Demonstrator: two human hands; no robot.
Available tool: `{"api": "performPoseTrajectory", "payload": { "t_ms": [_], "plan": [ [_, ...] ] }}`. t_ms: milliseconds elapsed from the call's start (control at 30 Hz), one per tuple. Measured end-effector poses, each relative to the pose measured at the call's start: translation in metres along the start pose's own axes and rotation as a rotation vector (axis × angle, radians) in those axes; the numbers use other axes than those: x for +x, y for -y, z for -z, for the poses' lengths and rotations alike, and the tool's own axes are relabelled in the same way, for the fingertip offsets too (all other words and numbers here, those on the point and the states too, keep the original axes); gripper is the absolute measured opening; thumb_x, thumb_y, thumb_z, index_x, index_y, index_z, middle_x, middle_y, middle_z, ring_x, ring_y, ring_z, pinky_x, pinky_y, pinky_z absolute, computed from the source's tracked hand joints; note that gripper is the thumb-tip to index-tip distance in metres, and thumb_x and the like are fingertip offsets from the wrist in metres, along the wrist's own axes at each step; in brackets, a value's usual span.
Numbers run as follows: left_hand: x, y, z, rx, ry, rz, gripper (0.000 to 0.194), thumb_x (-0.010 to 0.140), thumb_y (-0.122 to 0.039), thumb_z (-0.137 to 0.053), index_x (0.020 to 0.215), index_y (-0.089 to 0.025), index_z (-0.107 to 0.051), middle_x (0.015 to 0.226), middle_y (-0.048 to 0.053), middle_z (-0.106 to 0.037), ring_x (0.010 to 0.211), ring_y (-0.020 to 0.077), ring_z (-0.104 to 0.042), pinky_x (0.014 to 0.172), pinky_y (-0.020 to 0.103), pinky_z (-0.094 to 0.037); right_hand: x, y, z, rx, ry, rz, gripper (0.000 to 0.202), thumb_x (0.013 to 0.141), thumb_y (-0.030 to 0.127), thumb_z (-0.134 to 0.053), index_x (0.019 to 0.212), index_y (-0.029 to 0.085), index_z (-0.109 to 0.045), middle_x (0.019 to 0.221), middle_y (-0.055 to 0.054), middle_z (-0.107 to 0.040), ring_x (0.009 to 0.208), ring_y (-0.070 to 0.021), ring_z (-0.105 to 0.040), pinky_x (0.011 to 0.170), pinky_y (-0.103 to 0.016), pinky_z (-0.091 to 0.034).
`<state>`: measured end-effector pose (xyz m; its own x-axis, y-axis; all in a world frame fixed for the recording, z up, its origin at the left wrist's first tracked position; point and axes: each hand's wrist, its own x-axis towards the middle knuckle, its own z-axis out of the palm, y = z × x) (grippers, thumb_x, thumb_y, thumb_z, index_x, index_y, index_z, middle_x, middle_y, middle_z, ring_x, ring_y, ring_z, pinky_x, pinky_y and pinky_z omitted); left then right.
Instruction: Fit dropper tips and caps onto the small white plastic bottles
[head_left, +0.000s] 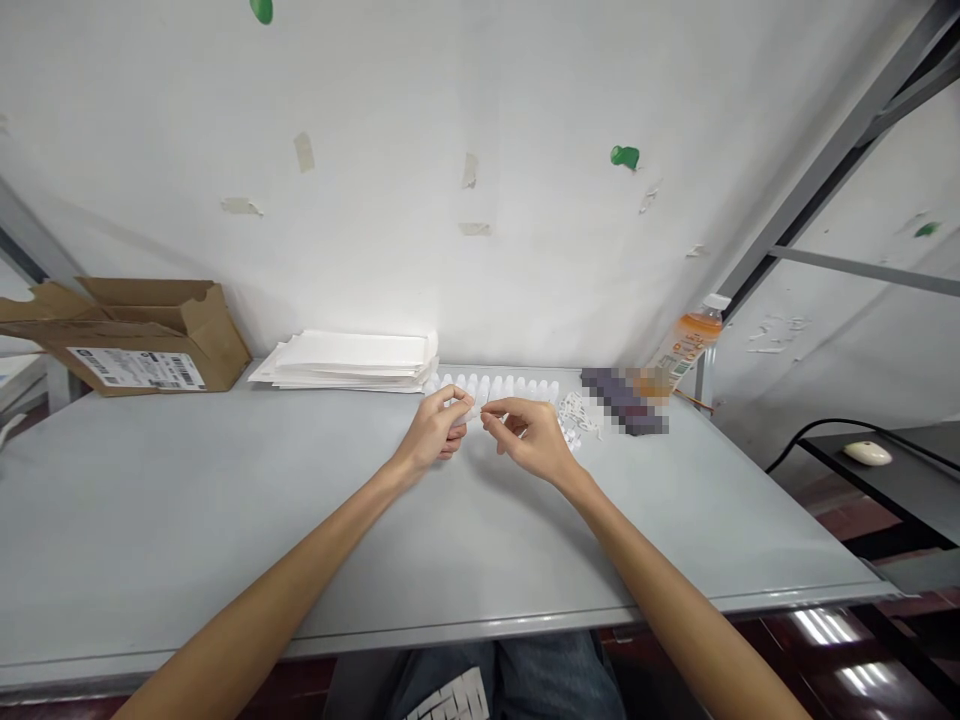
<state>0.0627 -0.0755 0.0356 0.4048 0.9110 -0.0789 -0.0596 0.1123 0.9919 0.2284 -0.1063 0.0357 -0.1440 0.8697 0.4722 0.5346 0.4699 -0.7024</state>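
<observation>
As pieces (517,387) lined the table's (450,570) back edge, our left hand (435,425) gripped a white part (467,414) — whether our right hand (534,437) did, we couldn't tell.

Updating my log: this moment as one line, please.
left hand: holds white piece; right hand: in pinch pose, contents unclear; behind: row of white pieces

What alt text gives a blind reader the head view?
The left hand holds a mostly hidden whitish piece, the right hand close beside it, above a grey table. Behind: a row of small white pieces and stacked white sheets; an open cardboard box left, an orange-drink bottle right.
</observation>
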Motion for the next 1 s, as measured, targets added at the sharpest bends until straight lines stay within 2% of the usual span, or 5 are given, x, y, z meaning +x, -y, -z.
{"api": "performPoseTrajectory", "payload": {
  "t_ms": [333, 467, 567, 700, 1000],
  "plan": [
    [-0.001, 0.000, -0.004, 0.046, -0.037, -0.025, 0.020, 0.083, -0.036, -0.053, 0.072, -0.021, -0.045, 0.044, -0.009, -0.027, 0.035, 0.0060, -0.024, 0.032, 0.016, -0.019, 0.001, -0.002, 0.001, 0.128, 0.030, -0.089, 0.018, 0.083, 0.025, -0.061, 0.095, 0.017, -0.071, 0.089, -0.005, -0.072, 0.047, -0.0107, -0.065, 0.046, -0.022, -0.047],
    [0.000, 0.003, -0.003, 0.074, -0.010, -0.008, 0.021, 0.085, -0.037, -0.049, 0.071, -0.021, -0.046, 0.040, -0.008, -0.033, 0.032, 0.0077, -0.029, 0.033, 0.019, -0.024, 0.001, -0.006, -0.001, 0.018, -0.001, -0.003, 0.014, 0.082, 0.022, -0.061, 0.091, 0.018, -0.071, 0.086, -0.004, -0.072, 0.051, -0.0105, -0.064, 0.051, -0.023, -0.050],
    [0.000, 0.002, -0.004, 0.122, -0.080, -0.056, 0.022, 0.083, -0.032, -0.047, 0.066, -0.019, -0.046, 0.042, -0.007, -0.034, 0.035, 0.0082, -0.035, 0.036, 0.019, -0.026, 0.000, -0.007, -0.002, -0.052, -0.007, 0.101, 0.015, 0.082, 0.020, -0.062, 0.094, 0.018, -0.071, 0.088, -0.004, -0.071, 0.057, -0.0107, -0.064, 0.054, -0.023, -0.050],
    [-0.001, 0.002, -0.006, 0.221, -0.203, -0.123, 0.029, 0.080, -0.032, -0.051, 0.057, -0.018, -0.040, 0.048, -0.006, -0.032, 0.040, 0.0061, -0.032, 0.039, 0.019, -0.026, -0.002, -0.006, -0.006, -0.054, 0.015, 0.172, 0.016, 0.084, 0.019, -0.061, 0.097, 0.019, -0.071, 0.088, -0.004, -0.071, 0.059, -0.0102, -0.063, 0.056, -0.022, -0.050],
    [0.001, 0.005, -0.004, 0.335, -0.269, -0.091, 0.033, 0.079, -0.040, -0.051, 0.056, -0.017, -0.044, 0.052, -0.005, -0.034, 0.045, 0.0075, -0.034, 0.052, 0.023, -0.040, -0.003, -0.010, -0.009, -0.155, 0.006, 0.291, 0.021, 0.089, 0.018, -0.052, 0.086, 0.020, -0.072, 0.084, -0.005, -0.070, 0.063, -0.0119, -0.060, 0.055, -0.024, -0.047]
  ]
}}
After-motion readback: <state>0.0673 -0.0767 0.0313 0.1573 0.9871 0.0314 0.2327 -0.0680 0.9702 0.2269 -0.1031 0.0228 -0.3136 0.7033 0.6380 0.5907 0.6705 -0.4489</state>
